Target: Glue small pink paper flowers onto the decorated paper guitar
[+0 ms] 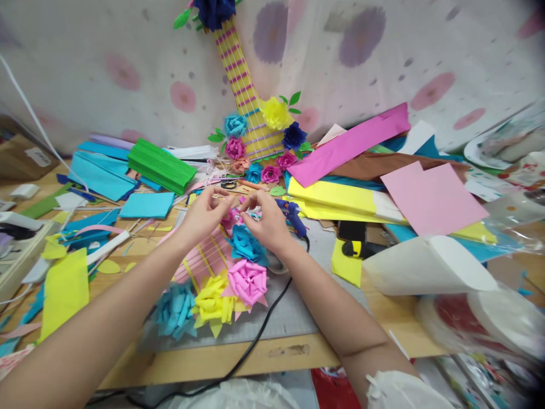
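Note:
My left hand (204, 216) and my right hand (266, 224) meet above a pink paper guitar (203, 258), fingers pinched close together. Bright pink paper (231, 217) shows between the fingertips, but what each hand grips is too small and covered to make out. Below my right hand sit a blue paper flower (247, 245) and a pink paper flower (247, 281) at the guitar's edge. A yellow paper flower (215, 300) and a light blue paper flower (175, 309) line its near end. Just right of my right hand lies a blue glue gun (293, 217).
A yellow paper guitar (242, 85) with flowers leans against the back wall. Crepe paper sheets (349, 145) pile up on the right, near a white paper roll (430, 266). Green paper (160, 166) and blue scraps lie left. A black cable (259, 335) crosses the table's front edge.

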Action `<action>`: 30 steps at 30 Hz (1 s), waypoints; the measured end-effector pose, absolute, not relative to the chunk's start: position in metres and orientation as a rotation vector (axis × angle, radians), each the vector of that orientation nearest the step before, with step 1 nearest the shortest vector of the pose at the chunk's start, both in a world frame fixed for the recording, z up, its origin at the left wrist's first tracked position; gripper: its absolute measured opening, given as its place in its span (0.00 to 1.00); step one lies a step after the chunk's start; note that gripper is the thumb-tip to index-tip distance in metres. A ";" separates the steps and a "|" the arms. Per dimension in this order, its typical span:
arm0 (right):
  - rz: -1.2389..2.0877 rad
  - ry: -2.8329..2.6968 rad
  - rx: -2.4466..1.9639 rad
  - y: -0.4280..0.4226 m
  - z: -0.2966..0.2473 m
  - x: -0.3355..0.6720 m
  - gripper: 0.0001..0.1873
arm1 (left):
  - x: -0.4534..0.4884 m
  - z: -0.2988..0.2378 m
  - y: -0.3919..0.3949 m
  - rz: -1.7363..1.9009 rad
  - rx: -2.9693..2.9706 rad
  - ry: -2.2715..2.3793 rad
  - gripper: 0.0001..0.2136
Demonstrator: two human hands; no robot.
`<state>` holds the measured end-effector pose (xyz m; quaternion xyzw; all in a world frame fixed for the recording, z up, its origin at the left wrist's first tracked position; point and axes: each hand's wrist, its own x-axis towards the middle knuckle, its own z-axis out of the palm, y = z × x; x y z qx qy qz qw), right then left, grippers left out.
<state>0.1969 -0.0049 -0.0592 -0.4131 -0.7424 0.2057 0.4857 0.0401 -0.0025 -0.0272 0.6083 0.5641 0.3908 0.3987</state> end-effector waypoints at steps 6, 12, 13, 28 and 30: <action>1.116 -1.566 -0.791 0.014 -0.070 0.204 0.12 | 0.025 -0.015 0.007 0.822 1.999 1.434 0.09; 1.193 -1.581 -0.793 0.020 -0.079 0.206 0.13 | 0.031 -0.021 0.005 0.757 2.090 1.476 0.10; 1.167 -1.607 -0.806 0.020 -0.079 0.207 0.13 | 0.032 -0.021 0.004 0.748 2.098 1.477 0.11; 0.775 -1.819 -1.104 0.017 -0.074 0.214 0.03 | 0.014 -0.030 0.021 0.560 2.513 1.221 0.15; 0.879 -1.779 -1.098 0.019 -0.075 0.216 0.03 | 0.013 -0.034 0.027 0.460 2.606 1.146 0.16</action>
